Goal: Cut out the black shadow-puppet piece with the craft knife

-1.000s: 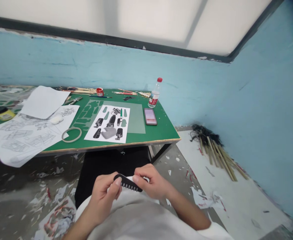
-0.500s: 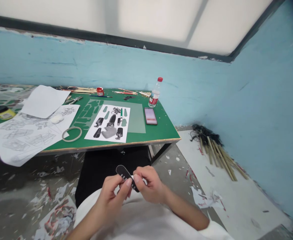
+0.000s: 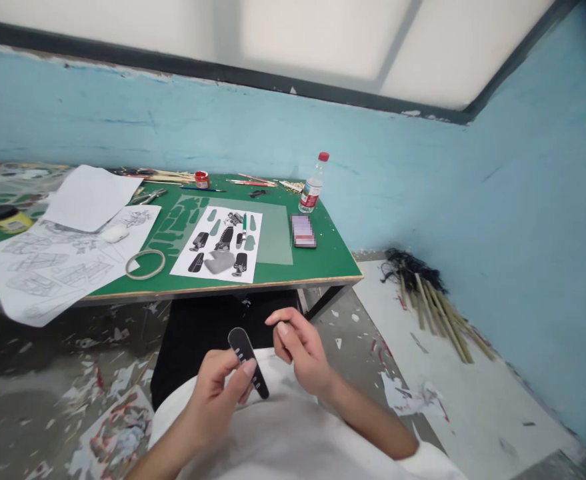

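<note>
Between the thumb and fingers of my left hand (image 3: 223,387) is a long black cutout piece (image 3: 243,353) with rounded ends and a row of small pale slits. The piece is tilted, its upper end leaning left, above my lap. My right hand (image 3: 300,353) hovers just to the right of it, apart from the piece. Its index finger reaches forward, the thumb sits a little below, and the other fingers are curled; I see nothing held there. On the green table (image 3: 330,260) ahead lies a printed sheet (image 3: 185,267) with dark shapes and cut-out holes, and a green-handled craft knife (image 3: 244,228) rests on it.
A phone (image 3: 303,231) and a water bottle (image 3: 311,185) stand near the table's right end. Left of the sheet are a tape roll (image 3: 145,274), line drawings (image 3: 37,293) and a yellow jar (image 3: 7,220). Sticks (image 3: 440,317) and paper scraps lie on the floor.
My right hand has let go of the black cutout piece and moved up and slightly right. My left hand keeps the piece, which has shifted a little left.
</note>
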Available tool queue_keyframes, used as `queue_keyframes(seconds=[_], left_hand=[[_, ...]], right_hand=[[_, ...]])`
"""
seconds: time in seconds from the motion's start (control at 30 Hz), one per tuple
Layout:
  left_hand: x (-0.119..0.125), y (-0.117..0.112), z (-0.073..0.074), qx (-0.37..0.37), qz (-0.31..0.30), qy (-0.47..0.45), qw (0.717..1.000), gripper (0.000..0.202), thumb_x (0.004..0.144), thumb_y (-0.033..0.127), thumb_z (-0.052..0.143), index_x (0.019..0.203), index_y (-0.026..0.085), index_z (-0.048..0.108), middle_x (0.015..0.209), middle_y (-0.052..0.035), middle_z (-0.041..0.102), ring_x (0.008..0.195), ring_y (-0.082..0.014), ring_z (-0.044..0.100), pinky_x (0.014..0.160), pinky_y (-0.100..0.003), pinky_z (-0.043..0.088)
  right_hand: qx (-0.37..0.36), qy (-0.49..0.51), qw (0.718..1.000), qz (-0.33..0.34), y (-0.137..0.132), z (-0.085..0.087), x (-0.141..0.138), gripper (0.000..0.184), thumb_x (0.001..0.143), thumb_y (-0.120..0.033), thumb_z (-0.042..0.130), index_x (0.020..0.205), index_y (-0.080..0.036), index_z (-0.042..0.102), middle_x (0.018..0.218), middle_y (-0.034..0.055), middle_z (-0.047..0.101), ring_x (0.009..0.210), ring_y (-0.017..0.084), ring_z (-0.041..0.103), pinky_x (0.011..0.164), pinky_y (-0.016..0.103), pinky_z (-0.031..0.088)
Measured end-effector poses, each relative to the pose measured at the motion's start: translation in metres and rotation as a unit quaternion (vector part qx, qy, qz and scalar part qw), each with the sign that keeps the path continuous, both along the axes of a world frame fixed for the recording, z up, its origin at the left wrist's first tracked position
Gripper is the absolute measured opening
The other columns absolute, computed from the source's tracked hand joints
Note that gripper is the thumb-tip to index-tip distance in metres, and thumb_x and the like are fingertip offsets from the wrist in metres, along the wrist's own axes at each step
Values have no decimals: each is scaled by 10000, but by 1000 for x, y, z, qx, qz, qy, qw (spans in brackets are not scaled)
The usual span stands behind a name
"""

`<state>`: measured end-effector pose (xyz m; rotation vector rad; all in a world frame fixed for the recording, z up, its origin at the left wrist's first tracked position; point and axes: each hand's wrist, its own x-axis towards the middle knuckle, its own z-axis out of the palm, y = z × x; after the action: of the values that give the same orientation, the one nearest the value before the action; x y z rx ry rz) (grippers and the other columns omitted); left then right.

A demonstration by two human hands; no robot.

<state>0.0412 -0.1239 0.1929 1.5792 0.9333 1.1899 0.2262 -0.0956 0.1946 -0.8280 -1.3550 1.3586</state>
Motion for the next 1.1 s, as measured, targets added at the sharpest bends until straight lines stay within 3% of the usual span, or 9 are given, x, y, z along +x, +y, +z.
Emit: queue_keyframes(seconds=[0.27,0.6,0.83,0.97,1.1], left_hand=[[-3,-3,-4,19,16,30,999,545,1082,415,561,590,184,529,486,40,503,458,-82,464,512,-209,371],[-2,-4,-6,21,32,44,998,520,1069,402,580,597,190,534,507,39,493,471,-88,454,494,-217,361],[0,-2,0,23,21,38,999,520,1080,440,559,628,185,589,483,50,467,451,-81,444,495,-210,360],[2,2,1,17,20,33,999,558,1084,439,542,588,185,545,475,47,469,447,-79,432,494,-209,349],[1,10,0,10,36,37,999,563,1079,461,542,590,180,551,514,29,514,488,-84,453,512,-205,352]], right_hand=[[-26,-24,999,31,-3,3,0,427,1084,-581,538,1079,-174,669,526,-112,366,473,87,285,470,225,240],[11,-91,995,47,-5,5,2,427,1081,-570,529,975,-182,673,548,-96,405,477,80,318,473,220,257],[108,-174,977,58,-4,5,7,482,1092,-531,486,754,-199,573,584,-61,449,505,81,372,500,220,290],[172,-180,964,89,-4,-1,7,454,1090,-481,487,728,-212,541,570,-55,463,500,88,382,515,232,321],[179,-198,959,94,-1,-3,10,417,1076,-415,504,708,-218,505,546,-74,421,482,78,357,513,233,307]])
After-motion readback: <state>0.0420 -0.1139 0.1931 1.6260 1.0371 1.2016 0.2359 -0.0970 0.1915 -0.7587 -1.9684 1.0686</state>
